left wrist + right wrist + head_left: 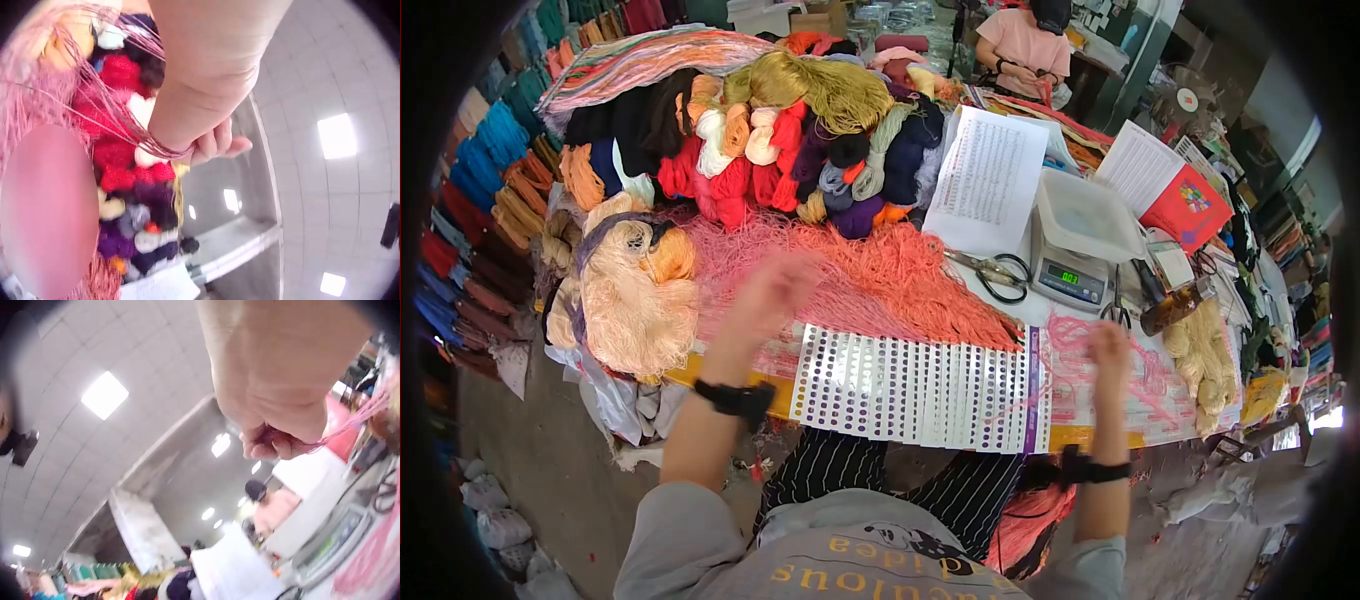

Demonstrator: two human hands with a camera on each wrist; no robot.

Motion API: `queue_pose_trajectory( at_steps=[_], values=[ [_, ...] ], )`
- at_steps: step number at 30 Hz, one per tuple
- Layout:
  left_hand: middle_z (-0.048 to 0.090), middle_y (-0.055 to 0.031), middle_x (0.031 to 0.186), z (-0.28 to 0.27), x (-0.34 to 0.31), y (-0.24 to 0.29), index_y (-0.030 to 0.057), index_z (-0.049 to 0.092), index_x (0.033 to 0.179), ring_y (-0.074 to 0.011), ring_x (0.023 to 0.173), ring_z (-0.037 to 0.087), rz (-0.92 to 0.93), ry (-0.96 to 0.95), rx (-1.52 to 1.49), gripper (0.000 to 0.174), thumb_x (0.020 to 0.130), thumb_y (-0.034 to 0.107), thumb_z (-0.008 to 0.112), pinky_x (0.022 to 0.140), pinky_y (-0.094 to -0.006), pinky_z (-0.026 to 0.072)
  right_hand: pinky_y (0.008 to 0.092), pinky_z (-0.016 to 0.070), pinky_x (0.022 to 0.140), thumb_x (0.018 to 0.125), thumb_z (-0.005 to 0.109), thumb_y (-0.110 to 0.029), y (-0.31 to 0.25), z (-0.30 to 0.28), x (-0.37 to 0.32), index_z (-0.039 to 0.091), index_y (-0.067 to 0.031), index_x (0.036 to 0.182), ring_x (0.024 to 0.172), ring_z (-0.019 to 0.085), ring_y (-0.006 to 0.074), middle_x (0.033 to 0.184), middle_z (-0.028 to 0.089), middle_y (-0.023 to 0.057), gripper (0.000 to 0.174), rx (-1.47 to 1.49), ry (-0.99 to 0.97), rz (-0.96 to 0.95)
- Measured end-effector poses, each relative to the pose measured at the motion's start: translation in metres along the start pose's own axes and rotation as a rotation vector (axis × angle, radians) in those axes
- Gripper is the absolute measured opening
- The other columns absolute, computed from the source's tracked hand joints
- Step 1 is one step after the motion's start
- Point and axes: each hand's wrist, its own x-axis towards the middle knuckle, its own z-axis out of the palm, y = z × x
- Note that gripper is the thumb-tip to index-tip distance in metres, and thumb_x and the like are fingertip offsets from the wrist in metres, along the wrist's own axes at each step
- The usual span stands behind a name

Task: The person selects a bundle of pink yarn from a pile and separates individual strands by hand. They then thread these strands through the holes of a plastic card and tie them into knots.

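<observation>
Pink yarn strands (119, 115) run taut to my left hand (772, 292) and bunch at its fingers, which grip them over the heap of pink yarn (735, 255). My right hand (1110, 358), fingers curled, holds a thin bundle of pink strands (350, 424) trailing off its side. Below it, more loose pink yarn (1155, 375) lies on the table. Between the hands a row of white cards with punched holes (900, 385) lies along the near edge, partly under coral yarn (920, 275).
Behind the heap are piled skeins (750, 140) of many colours. Black-handled scissors (1003, 278), a printed sheet (983, 180) and a digital scale (1070, 282) bearing a clear tub (1090, 205) stand to the right. A cream skein bundle (635, 300) sits left. Another person (1030, 55) works beyond.
</observation>
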Motion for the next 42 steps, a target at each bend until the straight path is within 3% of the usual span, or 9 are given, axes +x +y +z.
queue_pose_trajectory(
  at_steps=[2,8,14,17,20,25,32,34,42],
  values=[
    [0.060,-0.0096,0.111,0.034,0.017,-0.048,0.0003,0.055,0.115,-0.0191,0.097,0.058,-0.209,-0.313,0.182,0.047,0.096,0.040,0.039,0.088,-0.0330,0.0448,0.0249,0.0459,0.058,0.087,0.055,-0.009,0.028,0.058,-0.013,0.052,-0.0024,0.094,0.062,0.056,0.0128,0.074,0.059,0.0050,0.010,-0.160,-0.225,-0.027],
    [0.055,-0.0141,0.120,0.057,0.061,-0.161,-0.0014,0.053,0.118,-0.0249,0.115,0.050,-0.559,-0.487,0.068,0.057,0.095,0.047,0.033,0.102,-0.0350,0.0351,0.0224,0.0421,0.049,0.086,0.056,-0.008,0.073,0.142,-0.049,0.052,-0.0004,0.090,0.051,0.053,0.0086,0.063,0.059,0.0056,0.010,-0.063,-0.402,0.233],
    [0.064,-0.0133,0.101,0.013,0.105,-0.142,0.0024,0.064,0.102,-0.0270,0.088,0.061,0.359,0.243,0.974,0.047,0.097,0.037,0.033,0.079,-0.0359,0.0462,0.0219,0.0417,0.049,0.087,0.055,-0.007,0.069,0.137,-0.052,0.057,0.0008,0.090,0.051,0.053,0.0085,0.065,0.059,0.0055,0.008,-0.085,-0.397,0.193],
    [0.065,-0.0097,0.089,0.028,0.072,-0.110,0.0014,0.062,0.104,-0.0245,0.078,0.062,0.444,0.304,1.073,0.049,0.097,0.039,0.033,0.074,-0.0348,0.0472,0.0224,0.0420,0.048,0.086,0.056,-0.007,0.065,0.139,-0.048,0.060,0.0007,0.088,0.050,0.052,0.0086,0.063,0.059,0.0052,0.009,-0.056,-0.390,0.220],
    [0.064,-0.0097,0.091,0.057,0.027,-0.120,-0.0006,0.059,0.109,-0.0178,0.079,0.061,-0.014,0.008,0.451,0.051,0.096,0.043,0.035,0.071,-0.0287,0.0474,0.0218,0.0413,0.046,0.086,0.055,-0.007,0.053,0.147,-0.048,0.061,0.0013,0.087,0.049,0.052,0.0084,0.063,0.058,0.0046,0.010,-0.013,-0.388,0.240],
    [0.062,-0.0075,0.096,0.074,0.010,-0.163,0.0041,0.052,0.114,-0.0191,0.074,0.063,-0.697,-0.001,-0.069,0.043,0.096,0.041,0.039,0.065,-0.0309,0.0524,0.0214,0.0395,0.044,0.088,0.055,-0.008,0.070,0.160,-0.045,0.061,0.0009,0.087,0.048,0.050,0.0077,0.063,0.058,0.0033,0.011,0.101,-0.468,0.326],
    [0.059,-0.0026,0.084,0.082,0.024,-0.178,0.0071,0.054,0.102,-0.0164,0.065,0.062,-0.737,-0.108,-0.001,0.030,0.095,0.035,0.044,0.048,-0.0257,0.0490,0.0212,0.0394,0.046,0.089,0.055,-0.012,0.067,0.158,-0.041,0.059,0.0016,0.084,0.050,0.049,0.0082,0.064,0.058,0.0043,0.015,0.158,-0.468,0.419],
    [0.057,-0.0018,0.079,0.091,0.028,-0.180,0.0049,0.055,0.092,-0.0125,0.058,0.058,-0.519,-0.226,0.602,0.021,0.090,0.025,0.052,0.043,-0.0251,0.0431,0.0211,0.0392,0.046,0.088,0.056,-0.012,0.065,0.158,-0.039,0.059,0.0017,0.084,0.049,0.049,0.0083,0.064,0.058,0.0046,0.015,0.172,-0.461,0.437],
    [0.055,-0.0010,0.060,0.089,0.034,-0.210,0.0015,0.058,0.076,-0.0087,0.046,0.049,-0.029,-0.051,0.841,0.007,0.076,0.008,0.059,0.041,-0.0246,0.0356,0.0203,0.0374,0.044,0.084,0.062,-0.016,0.061,0.162,-0.041,0.060,-0.0011,0.079,0.047,0.050,0.0078,0.063,0.060,0.0037,0.015,0.150,-0.370,0.457]
  ],
)
